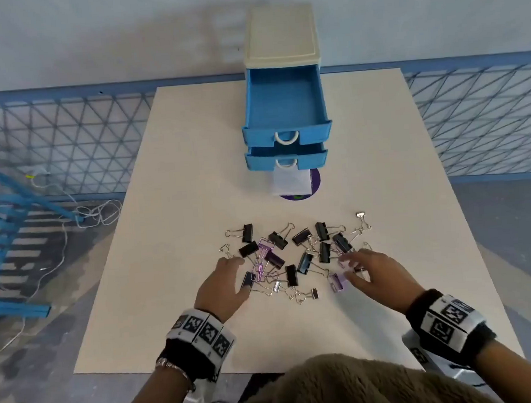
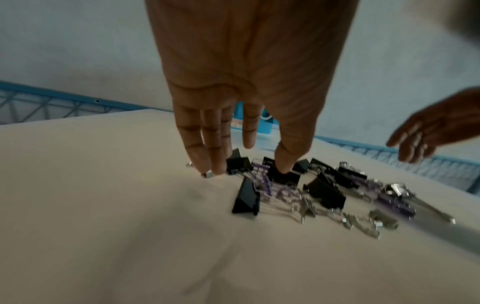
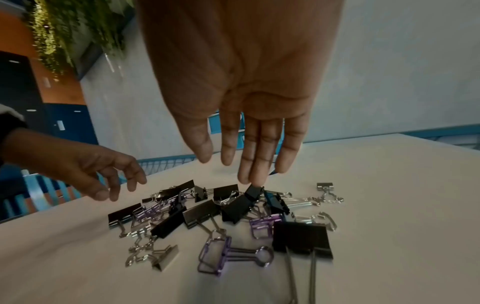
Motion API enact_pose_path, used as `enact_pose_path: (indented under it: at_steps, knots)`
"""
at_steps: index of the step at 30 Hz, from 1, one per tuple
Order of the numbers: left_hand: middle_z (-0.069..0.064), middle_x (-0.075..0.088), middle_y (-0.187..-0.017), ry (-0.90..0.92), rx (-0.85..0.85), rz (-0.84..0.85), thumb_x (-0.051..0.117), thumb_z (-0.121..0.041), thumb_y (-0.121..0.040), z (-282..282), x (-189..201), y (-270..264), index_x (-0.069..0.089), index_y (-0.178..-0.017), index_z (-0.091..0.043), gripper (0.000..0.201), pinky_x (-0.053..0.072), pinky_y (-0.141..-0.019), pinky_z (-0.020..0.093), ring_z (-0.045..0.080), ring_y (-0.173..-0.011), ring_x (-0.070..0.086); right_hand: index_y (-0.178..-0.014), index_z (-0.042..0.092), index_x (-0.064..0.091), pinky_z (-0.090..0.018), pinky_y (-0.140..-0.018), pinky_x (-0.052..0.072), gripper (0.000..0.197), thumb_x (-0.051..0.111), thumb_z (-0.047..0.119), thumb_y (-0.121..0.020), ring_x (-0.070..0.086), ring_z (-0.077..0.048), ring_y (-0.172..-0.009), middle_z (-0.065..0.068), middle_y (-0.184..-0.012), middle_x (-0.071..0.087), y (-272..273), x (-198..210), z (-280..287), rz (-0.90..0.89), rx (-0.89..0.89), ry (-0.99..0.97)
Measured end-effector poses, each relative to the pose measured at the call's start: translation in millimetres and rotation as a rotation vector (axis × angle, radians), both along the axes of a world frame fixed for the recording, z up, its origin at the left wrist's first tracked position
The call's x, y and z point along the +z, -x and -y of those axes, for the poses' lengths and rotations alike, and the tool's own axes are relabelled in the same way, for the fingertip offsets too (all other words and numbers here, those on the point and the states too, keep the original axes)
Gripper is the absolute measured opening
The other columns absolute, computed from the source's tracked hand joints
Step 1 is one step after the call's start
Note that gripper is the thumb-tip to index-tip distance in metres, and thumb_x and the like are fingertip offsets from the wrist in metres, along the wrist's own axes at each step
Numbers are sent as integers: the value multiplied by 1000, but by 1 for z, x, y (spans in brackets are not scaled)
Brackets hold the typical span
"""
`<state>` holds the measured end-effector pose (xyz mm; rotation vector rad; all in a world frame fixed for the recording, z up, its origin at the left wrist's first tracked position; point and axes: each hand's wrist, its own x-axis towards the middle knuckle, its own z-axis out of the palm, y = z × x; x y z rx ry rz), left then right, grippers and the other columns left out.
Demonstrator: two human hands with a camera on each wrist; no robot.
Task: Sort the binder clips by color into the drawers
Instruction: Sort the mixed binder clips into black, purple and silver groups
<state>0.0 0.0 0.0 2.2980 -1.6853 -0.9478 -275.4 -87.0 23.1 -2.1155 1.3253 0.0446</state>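
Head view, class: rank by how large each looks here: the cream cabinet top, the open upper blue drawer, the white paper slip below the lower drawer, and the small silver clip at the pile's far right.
1. Open upper blue drawer
2. Cream cabinet top, close behind; it sits higher, nearer the camera, so this order is unsure
3. White paper slip
4. Small silver clip

Binder clips (image 1: pixel 297 259): black, translucent purple, silver, mixed. Drawers (image 1: pixel 285 117): blue, white loop handles; cabinet top (image 1: pixel 279 34) cream. Table (image 1: pixel 192 175): pale beige. Wrist bands (image 1: pixel 201 330): black-and-white square marker pattern. Disc (image 1: pixel 313 181) beyond the clips: purple.
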Motion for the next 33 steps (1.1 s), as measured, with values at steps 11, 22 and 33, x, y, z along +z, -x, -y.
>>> enact_pose_path:
  at_steps: [11, 22, 33]
  knots:
    - [8, 43, -122, -132, 93, 40, 54, -7, -82, -1, -30, 22, 45, -121, -14, 40, 51, -79, 36, 26, -106, 50, -117, 20, 57, -30, -80, 46, 29, 53, 26, -89, 61, -24, -99, -3, -111, 62, -33, -6, 36, -44, 227, -20]
    - [15, 49, -114, 1, 255, -16, 58, -3, -78, -1, -17, -64, 52, -113, -7, 36, 48, -78, 37, 35, -92, 58, -114, 11, 56, -36, -84, 44, 29, 52, 21, -87, 58, -33, -101, -12, -110, 59, -157, -21, 40, -109, 305, 36]
    - [17, 45, -123, -13, 276, 26, 63, -10, -81, 8, -35, -142, 51, -118, -4, 39, 49, -79, 40, 37, -93, 61, -119, 10, 49, -37, -84, 41, 37, 52, 8, -82, 54, -31, -104, -13, -118, 51, -221, -44, 49, -356, 370, 127]
